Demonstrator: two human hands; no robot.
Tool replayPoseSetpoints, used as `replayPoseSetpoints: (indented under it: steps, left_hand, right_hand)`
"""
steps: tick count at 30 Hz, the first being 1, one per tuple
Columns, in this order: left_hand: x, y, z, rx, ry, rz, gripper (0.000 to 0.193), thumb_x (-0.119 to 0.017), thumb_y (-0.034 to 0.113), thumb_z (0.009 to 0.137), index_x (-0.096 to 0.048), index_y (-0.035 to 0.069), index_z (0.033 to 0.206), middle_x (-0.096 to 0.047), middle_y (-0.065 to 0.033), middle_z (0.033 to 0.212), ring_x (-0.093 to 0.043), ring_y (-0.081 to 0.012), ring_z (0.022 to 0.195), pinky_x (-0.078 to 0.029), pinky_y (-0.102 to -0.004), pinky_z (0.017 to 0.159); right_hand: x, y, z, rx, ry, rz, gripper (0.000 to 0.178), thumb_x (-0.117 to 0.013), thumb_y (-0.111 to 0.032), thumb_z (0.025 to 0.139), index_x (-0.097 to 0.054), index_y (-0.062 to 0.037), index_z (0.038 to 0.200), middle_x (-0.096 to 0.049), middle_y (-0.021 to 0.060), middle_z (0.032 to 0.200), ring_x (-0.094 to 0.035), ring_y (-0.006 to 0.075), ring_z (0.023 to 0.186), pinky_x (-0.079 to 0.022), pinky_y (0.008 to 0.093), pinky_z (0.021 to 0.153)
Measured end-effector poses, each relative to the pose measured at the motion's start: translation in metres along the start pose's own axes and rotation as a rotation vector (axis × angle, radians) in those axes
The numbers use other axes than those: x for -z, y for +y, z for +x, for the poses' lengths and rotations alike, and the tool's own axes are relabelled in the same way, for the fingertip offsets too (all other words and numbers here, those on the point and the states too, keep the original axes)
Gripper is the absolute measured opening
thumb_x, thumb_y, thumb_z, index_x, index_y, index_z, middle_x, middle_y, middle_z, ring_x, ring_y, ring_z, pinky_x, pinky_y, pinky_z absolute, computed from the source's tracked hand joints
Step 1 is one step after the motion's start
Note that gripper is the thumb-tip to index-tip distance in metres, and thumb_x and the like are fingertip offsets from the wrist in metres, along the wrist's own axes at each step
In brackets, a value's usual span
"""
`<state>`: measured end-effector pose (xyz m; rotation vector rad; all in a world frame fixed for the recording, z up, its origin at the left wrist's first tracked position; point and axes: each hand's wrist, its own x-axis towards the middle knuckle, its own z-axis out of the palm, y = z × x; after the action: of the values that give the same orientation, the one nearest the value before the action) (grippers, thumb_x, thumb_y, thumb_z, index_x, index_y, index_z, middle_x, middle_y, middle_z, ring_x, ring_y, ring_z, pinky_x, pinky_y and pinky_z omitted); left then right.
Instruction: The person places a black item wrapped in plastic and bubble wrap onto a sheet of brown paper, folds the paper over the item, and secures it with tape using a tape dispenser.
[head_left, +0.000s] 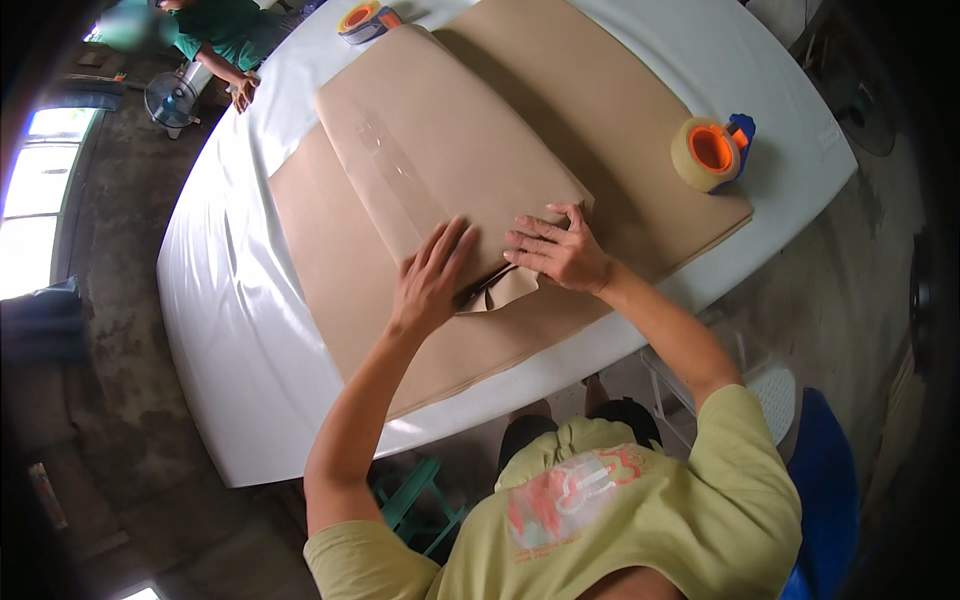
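Observation:
A long parcel wrapped in brown paper [430, 140] lies slantwise on a stack of flat brown paper sheets [330, 260]. A strip of clear tape [385, 150] runs along its upper face. My left hand [432, 275] rests at the parcel's near end, fingers stretched out over the paper by its left corner. Opposite it, my right hand [562, 250] presses on the near right corner with its fingers spread. Between and just below the hands, a loose paper flap [507, 290] sticks out, with a dark gap above it. The inside of the parcel is hidden.
An orange and blue tape dispenser [710, 152] stands on the sheets' right side; another tape dispenser [365, 22] sits at the far edge. White glossy cloth [235, 400] covers the table. A green stool [420, 505] is below. Another person's hand [243, 92] touches the far left edge.

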<state>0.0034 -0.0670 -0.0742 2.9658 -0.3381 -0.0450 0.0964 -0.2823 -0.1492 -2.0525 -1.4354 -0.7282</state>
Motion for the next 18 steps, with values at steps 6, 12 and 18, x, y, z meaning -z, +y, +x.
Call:
replayPoseSetpoints:
  steps: [6,12,18]
  left_hand:
    - [-0.024,-0.015,-0.052,0.113,0.058,0.091,0.083,-0.072,0.020,0.069,-0.028,0.010,0.138,-0.030,-0.0070,0.143,-0.032,-0.0244,0.130,-0.029,-0.0416,0.100]
    - [-0.012,0.024,-0.050,0.159,0.221,-0.082,0.055,-0.066,0.007,0.073,-0.046,0.009,0.125,-0.048,-0.0106,0.128,-0.046,-0.0252,0.119,-0.036,-0.0364,0.099]
    - [-0.047,0.021,-0.021,0.364,0.662,-0.423,0.013,-0.066,0.010,0.077,-0.069,0.009,0.089,-0.068,-0.0057,0.089,-0.065,-0.0217,0.087,-0.051,-0.0301,0.079]
  right_hand:
    - [0.011,-0.002,0.017,-0.096,-0.127,0.193,0.014,-0.063,-0.015,0.072,-0.068,-0.0210,0.084,-0.066,-0.0058,0.098,-0.060,0.0102,0.097,-0.037,0.0395,0.084]
    - [0.010,0.006,0.033,-0.260,-0.372,0.305,0.017,-0.066,-0.011,0.069,-0.068,-0.0193,0.083,-0.068,-0.0009,0.090,-0.063,0.0124,0.086,-0.039,0.0351,0.081]
    - [0.029,0.007,0.052,-0.412,-0.332,0.455,0.007,-0.064,-0.014,0.070,-0.070,-0.0161,0.074,-0.065,0.0069,0.070,-0.063,0.0236,0.066,-0.048,0.0347,0.066]
